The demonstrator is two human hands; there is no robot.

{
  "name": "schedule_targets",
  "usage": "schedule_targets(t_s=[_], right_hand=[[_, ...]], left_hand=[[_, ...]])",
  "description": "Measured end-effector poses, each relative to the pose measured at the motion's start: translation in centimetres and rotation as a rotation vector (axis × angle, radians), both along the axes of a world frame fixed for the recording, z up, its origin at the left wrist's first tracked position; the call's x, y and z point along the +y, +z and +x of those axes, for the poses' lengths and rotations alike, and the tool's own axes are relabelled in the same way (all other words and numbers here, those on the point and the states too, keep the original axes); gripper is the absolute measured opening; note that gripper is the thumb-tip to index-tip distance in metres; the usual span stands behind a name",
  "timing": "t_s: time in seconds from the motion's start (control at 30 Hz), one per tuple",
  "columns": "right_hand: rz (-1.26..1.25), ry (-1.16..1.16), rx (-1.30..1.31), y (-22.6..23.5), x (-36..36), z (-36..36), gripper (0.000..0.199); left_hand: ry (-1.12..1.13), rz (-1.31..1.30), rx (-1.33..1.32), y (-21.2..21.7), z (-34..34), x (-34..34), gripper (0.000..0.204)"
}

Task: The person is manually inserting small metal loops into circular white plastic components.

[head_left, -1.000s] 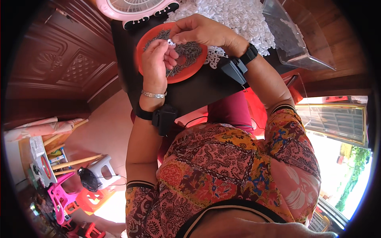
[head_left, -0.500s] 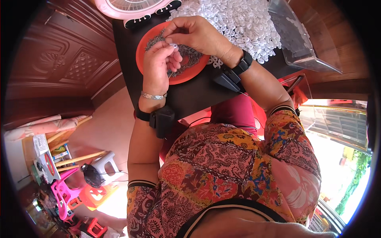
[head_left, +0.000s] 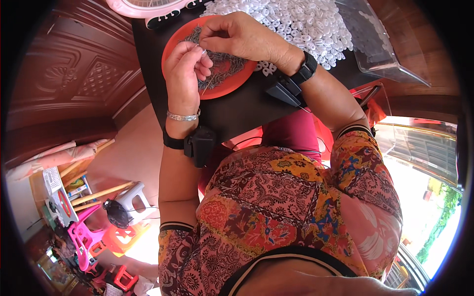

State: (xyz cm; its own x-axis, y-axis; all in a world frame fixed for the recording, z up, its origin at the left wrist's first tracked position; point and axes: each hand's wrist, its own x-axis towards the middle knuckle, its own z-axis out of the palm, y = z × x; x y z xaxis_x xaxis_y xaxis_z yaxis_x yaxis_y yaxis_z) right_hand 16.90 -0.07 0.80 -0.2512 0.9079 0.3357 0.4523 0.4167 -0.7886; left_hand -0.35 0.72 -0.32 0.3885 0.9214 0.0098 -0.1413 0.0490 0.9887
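Many white plastic pieces [head_left: 306, 32] in a loose heap along the top of the frame, right of centre, on a dark table [head_left: 229, 118]. At the upper right, just beside this heap, a clear plastic container [head_left: 368, 39]. Near the upper left, on the table too, a pink appliance [head_left: 148, 10] with a round grille, cut by the frame edge. At the upper centre, an orange-red plate [head_left: 224, 90], covered with thin grey pieces [head_left: 217, 76] and partly hidden behind both hands. Far down at the lower left, a grey stool [head_left: 134, 202] and a bright pink chair [head_left: 84, 232], well apart from the table.

Above the plate, with thumb and forefinger pressed together, the left hand [head_left: 185, 71], pinching a small white piece [head_left: 203, 51]; other fingers loosely curled. Touching or very near these fingertips, the right hand [head_left: 239, 39], with thumb and forefinger bent toward each other and a dark gap behind the tips. Cannot tell if also gripping the small white piece, mostly hidden between the fingers.
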Motion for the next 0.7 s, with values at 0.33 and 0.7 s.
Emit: schedule_targets(t_s=[0.33,0.7], right_hand=[[0.232,-0.005,-0.529,-1.0,-0.7,0.4,0.015],[0.219,-0.07,-0.688,-1.6,-0.5,0.3,0.011]], left_hand=[[0.118,-0.051,-0.1,0.0,-0.4,0.6,0.012],[0.115,-0.087,-0.173,-0.1,-0.4,0.6,0.01]])
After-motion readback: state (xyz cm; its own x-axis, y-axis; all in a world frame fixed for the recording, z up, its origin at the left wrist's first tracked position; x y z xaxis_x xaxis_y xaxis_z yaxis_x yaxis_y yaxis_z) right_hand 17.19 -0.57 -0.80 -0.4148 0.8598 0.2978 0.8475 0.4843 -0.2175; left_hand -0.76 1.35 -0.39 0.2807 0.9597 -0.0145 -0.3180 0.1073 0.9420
